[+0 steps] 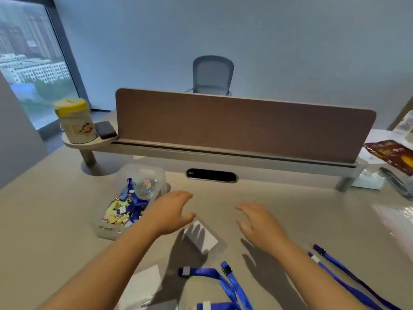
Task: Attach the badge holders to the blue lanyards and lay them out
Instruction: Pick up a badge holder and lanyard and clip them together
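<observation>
Both hands are hovering spread open, holding nothing. The badge holder is lying mid-desk, just under the left hand, long axis slanting toward the near-right corner; right hand is hanging further off. Blue lanyards are waiting along the near edge.

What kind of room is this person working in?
Most likely an office, high up in a city building. A brown desk divider splits the workstation, a mesh office chair stands beyond it, and the window looks out on tower blocks.

Dim bluish light w/ soft blur, wide-angle edge warp, hard shadows beneath hands.
</observation>
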Demonstrator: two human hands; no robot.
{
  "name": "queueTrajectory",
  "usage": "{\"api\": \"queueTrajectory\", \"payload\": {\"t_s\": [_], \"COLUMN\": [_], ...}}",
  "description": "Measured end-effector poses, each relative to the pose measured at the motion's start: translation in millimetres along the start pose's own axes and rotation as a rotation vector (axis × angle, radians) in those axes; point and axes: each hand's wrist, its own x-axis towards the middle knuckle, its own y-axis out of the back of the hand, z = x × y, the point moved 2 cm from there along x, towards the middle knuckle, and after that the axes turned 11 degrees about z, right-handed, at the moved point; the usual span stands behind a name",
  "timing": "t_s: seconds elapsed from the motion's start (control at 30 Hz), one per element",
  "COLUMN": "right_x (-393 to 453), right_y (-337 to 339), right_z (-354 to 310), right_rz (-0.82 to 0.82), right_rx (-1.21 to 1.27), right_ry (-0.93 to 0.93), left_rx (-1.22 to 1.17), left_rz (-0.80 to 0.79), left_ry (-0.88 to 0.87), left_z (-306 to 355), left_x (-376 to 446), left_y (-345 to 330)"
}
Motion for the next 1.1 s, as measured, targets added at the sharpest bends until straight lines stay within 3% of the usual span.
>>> {"api": "queueTrajectory", "payload": {"t_s": [0.2,0.57,0.83,1.1], "right_x": [0,4,9,14], "right_y": [-74,-110,-113,-121], "right_z": [30,52,45,36], "right_rz": [-0.167,-0.203,-0.213,-0.234], "right_rx": [-0.041,-0.124,-0.078,0.02], "right_ry": [-0.08,-0.103,-0.169,-0.324], "left_rx": [0.066,0.269,0.413,0.296], "left_rz": [-0.238,-0.406,-0.319,-0.257], "left_ry": [-0.021,-0.265,-0.357,-0.212], "left_z": [-24,-40,-41,-43], "left_x": [8,34,30,21], "left_y": [-82,-130,-127,-131]}}
